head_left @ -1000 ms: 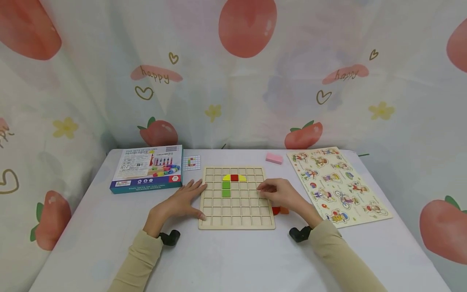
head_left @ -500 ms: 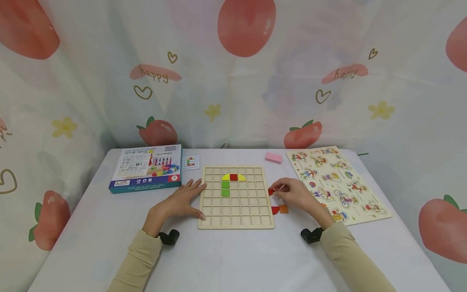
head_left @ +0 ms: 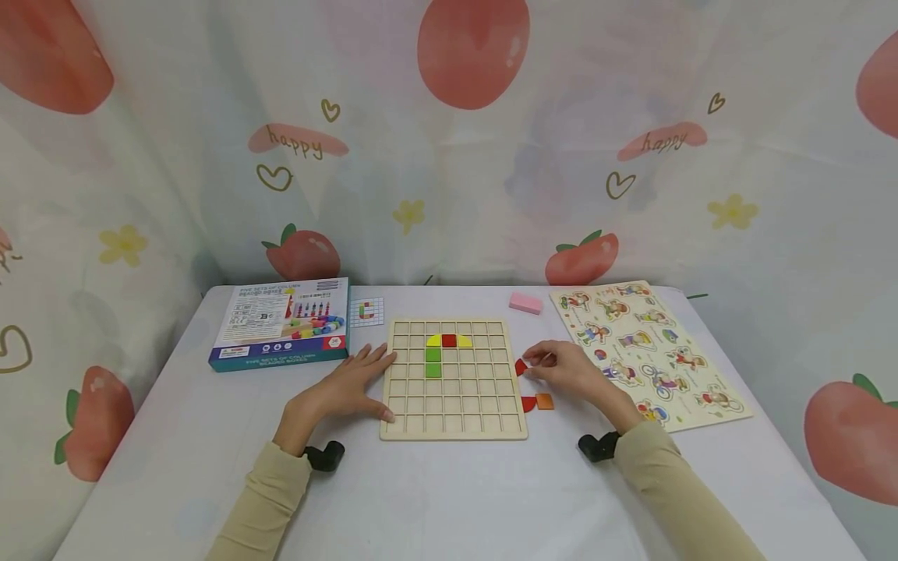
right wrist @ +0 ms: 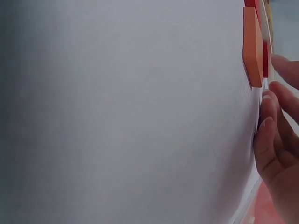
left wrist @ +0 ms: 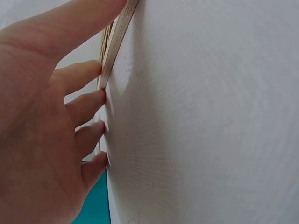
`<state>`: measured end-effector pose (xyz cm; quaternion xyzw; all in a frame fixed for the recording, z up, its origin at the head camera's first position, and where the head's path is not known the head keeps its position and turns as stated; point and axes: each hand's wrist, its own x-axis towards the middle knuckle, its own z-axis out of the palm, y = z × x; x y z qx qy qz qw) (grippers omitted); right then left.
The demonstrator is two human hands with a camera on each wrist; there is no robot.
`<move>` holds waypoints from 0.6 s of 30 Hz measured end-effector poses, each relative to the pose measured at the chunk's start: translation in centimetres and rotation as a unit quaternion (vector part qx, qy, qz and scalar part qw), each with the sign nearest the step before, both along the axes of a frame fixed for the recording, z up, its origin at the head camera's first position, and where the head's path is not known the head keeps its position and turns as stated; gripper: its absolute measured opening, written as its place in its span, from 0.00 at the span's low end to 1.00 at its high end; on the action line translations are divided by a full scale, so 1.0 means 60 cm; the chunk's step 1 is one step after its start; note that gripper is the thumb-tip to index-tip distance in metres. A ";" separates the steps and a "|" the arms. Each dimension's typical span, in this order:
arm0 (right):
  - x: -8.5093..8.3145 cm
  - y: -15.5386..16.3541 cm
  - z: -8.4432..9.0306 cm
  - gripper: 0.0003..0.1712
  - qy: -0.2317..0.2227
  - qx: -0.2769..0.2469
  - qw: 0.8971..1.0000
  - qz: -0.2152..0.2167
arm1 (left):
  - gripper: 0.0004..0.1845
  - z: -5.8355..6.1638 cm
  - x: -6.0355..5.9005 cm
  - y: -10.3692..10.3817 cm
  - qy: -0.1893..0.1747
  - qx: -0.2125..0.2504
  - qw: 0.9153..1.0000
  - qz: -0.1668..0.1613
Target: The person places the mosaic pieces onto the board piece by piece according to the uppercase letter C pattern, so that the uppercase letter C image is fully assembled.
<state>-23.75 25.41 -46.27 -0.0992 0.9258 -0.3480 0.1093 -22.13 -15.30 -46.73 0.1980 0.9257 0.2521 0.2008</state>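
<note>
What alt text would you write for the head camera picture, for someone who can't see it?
A person's left hand rests flat against a wooden grid board on a white table, while the right hand touches a red piece beside the board. A boxed game and a cartoon puzzle lie at either side.

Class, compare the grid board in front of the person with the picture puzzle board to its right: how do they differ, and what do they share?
The grid board has plain square cells, mostly bare, with a few coloured blocks; the picture puzzle board is covered with printed figures. The grid board lies square to the table edge; the picture puzzle board lies turned at an angle. The left hand touches the grid board; no hand plainly touches the other. Both are pale, flat boards.
</note>
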 end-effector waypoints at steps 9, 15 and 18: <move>-0.008 -0.015 -0.005 0.15 -0.004 0.034 0.999 0.002 | 0.58 0.002 0.001 0.000 -0.007 0.006 1.000 0.003; -0.011 -0.019 -0.002 0.14 -0.001 0.042 0.999 0.005 | 0.58 0.003 0.000 -0.001 -0.008 0.006 1.000 -0.001; -0.011 -0.020 0.001 0.14 0.005 0.034 0.999 0.011 | 0.58 0.003 0.000 -0.002 -0.006 0.006 1.000 0.000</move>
